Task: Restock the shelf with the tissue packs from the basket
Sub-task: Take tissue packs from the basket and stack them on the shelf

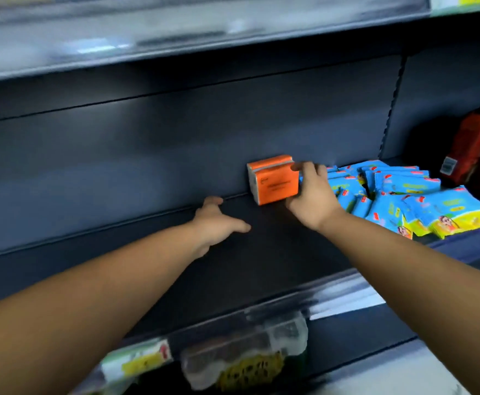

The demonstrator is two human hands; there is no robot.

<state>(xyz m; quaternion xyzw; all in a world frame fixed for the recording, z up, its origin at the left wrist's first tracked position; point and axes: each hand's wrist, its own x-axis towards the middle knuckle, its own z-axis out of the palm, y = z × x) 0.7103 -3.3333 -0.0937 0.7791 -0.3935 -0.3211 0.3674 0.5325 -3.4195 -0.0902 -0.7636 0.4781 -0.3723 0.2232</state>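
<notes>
An orange and white tissue pack point(273, 182) stands upright at the back of the dark shelf point(261, 252), against the rear panel. My right hand point(311, 192) grips its right side, fingers curled over the top corner and thumb low at the front. My left hand point(216, 223) lies flat on the shelf board to the pack's left, fingers straight and thumb spread, holding nothing. The basket is out of view.
Several blue and yellow packs point(404, 198) lie piled on the shelf right of the orange pack. A red package point(478, 158) stands at the far right. Another shelf edge point(176, 44) runs overhead. Clear-wrapped goods point(244, 357) sit on the level below.
</notes>
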